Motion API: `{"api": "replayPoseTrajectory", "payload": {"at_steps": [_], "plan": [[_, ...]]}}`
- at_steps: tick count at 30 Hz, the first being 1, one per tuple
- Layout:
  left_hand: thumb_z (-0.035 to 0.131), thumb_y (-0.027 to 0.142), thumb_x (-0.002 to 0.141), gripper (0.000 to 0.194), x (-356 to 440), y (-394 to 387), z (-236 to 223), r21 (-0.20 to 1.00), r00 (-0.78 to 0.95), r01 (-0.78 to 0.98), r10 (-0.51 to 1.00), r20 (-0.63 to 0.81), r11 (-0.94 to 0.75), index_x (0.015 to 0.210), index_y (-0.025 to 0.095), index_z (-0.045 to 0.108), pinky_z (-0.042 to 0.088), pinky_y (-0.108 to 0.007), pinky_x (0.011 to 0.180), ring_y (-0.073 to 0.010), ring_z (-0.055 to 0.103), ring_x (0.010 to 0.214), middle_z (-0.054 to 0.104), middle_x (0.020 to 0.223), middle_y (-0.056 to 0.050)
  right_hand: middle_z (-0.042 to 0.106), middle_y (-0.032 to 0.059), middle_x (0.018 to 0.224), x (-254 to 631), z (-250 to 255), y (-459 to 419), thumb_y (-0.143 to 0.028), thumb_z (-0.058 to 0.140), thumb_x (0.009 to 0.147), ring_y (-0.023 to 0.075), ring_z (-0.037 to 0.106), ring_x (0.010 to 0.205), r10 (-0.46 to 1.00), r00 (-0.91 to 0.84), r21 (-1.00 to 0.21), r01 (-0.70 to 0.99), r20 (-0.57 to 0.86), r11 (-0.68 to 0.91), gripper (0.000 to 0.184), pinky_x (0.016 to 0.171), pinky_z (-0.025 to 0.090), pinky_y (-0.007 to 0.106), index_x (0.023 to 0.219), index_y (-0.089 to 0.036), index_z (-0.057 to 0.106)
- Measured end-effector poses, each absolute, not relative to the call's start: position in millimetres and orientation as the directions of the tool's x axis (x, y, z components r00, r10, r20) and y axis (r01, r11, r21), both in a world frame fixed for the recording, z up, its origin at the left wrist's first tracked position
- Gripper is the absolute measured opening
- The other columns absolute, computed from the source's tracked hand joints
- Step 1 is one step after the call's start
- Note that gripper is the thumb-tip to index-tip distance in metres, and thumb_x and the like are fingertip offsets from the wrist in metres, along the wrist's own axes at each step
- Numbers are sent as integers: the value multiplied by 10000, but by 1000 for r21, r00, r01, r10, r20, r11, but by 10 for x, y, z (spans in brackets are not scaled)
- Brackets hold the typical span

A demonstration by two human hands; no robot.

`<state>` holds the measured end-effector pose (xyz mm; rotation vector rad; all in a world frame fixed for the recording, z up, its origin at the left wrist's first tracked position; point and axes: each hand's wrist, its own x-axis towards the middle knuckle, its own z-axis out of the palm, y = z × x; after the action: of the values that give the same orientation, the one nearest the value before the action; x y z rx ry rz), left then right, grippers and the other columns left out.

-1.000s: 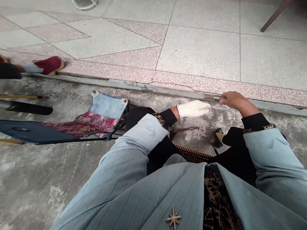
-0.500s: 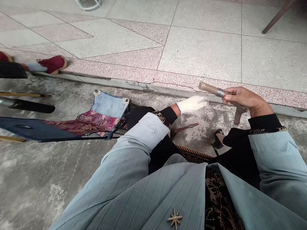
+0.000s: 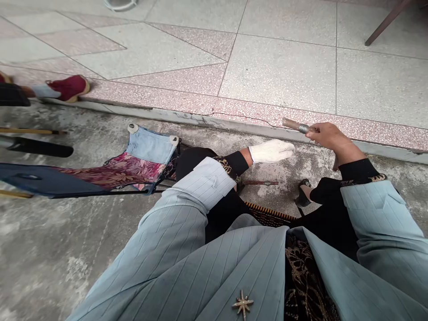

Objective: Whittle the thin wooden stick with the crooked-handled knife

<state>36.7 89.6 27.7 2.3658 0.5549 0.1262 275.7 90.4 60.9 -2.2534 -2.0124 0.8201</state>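
My right hand (image 3: 329, 136) is bare and closed round a brown wooden handle with a metal ring (image 3: 298, 127), held just above the pink tiled step. My left hand (image 3: 271, 151) wears a white knit glove. Its fingers lie stretched out toward the handle's tip, a short way below and left of it, holding nothing. On the concrete below my hands lies a thin reddish-brown tool (image 3: 261, 183). Both arms are in light blue pinstriped sleeves over black cuffs.
A folding stool with blue and floral fabric (image 3: 133, 162) lies on its side at my left. Dark blades and wooden shafts (image 3: 36, 149) lie at the far left. Another person's red shoe (image 3: 67, 87) rests on the step. A chair leg (image 3: 384, 22) stands at top right.
My right hand lifted the handle and tilted it up half a second ago, then lowered it again toward the step edge. My gloved left hand stayed almost in place.
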Motion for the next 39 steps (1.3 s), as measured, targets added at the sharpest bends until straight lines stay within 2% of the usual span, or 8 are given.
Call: {"api": "replayPoseTrajectory", "payload": {"at_steps": [7, 14, 17, 21, 25, 28, 34, 39], "plan": [[333, 379, 990, 366, 366, 903, 254, 540, 901, 404, 425, -93, -738, 1007, 170, 634, 366, -292, 666, -185, 587, 740, 675, 862, -67, 699, 107, 992, 2652, 592, 862, -377, 593, 847, 251, 622, 871, 747, -109, -98, 993, -656, 58, 296, 691, 423, 327, 1036, -194, 727], [357, 390, 979, 386, 286, 1029, 274, 659, 851, 442, 517, -94, -608, 1093, 150, 636, 415, -288, 720, -181, 607, 811, 688, 963, -85, 699, 31, 844, 2674, 758, 757, -523, 694, 756, 198, 602, 762, 407, -558, -592, 804, -723, 53, 427, 709, 448, 322, 1061, -232, 761], [345, 373, 980, 383, 276, 1045, 268, 779, 850, 396, 515, -111, -486, 1053, 133, 635, 431, -276, 687, -138, 583, 718, 679, 910, -72, 685, 29, 867, 2740, 909, 742, -536, 697, 753, 170, 583, 742, 580, -586, -748, 660, -566, -63, 493, 697, 456, 305, 1129, -219, 725], [324, 374, 980, 381, 308, 976, 298, 840, 851, 350, 515, -100, -415, 958, 147, 629, 418, -248, 642, -111, 553, 656, 651, 823, -34, 650, 54, 802, 2877, 908, 771, -514, 693, 783, 152, 552, 667, 894, -281, -861, 473, -349, -187, 378, 634, 457, 293, 952, -175, 702], [349, 378, 967, 356, 363, 915, 302, 800, 892, 326, 445, -83, -504, 916, 154, 621, 411, -261, 682, -139, 566, 708, 647, 824, -39, 652, 74, 796, 2933, 765, 824, -485, 678, 815, 166, 567, 644, 966, -41, -891, 399, -256, -219, 312, 608, 476, 309, 853, -176, 662], [353, 403, 971, 371, 387, 906, 288, 746, 911, 296, 411, -32, -597, 945, 145, 619, 414, -281, 754, -173, 587, 814, 667, 934, -76, 665, 81, 800, 2907, 714, 870, -414, 649, 844, 183, 592, 663, 956, 68, -775, 569, -287, -273, 256, 633, 486, 327, 899, -167, 681], [353, 384, 975, 377, 356, 919, 277, 707, 920, 293, 390, -26, -643, 997, 145, 644, 408, -284, 762, -171, 585, 805, 685, 950, -85, 696, 112, 991, 2753, 604, 913, -380, 629, 835, 262, 630, 864, 864, 35, -127, 985, -502, -114, 287, 694, 444, 345, 1035, -197, 722], [344, 375, 974, 396, 321, 970, 294, 672, 875, 390, 480, -57, -630, 1089, 142, 643, 411, -284, 780, -185, 602, 878, 689, 1042, -90, 702, 107, 954, 2615, 503, 845, -347, 623, 833, 259, 633, 844, 635, -154, -74, 986, -757, 151, 216, 680, 417, 337, 949, -191, 719]]}}
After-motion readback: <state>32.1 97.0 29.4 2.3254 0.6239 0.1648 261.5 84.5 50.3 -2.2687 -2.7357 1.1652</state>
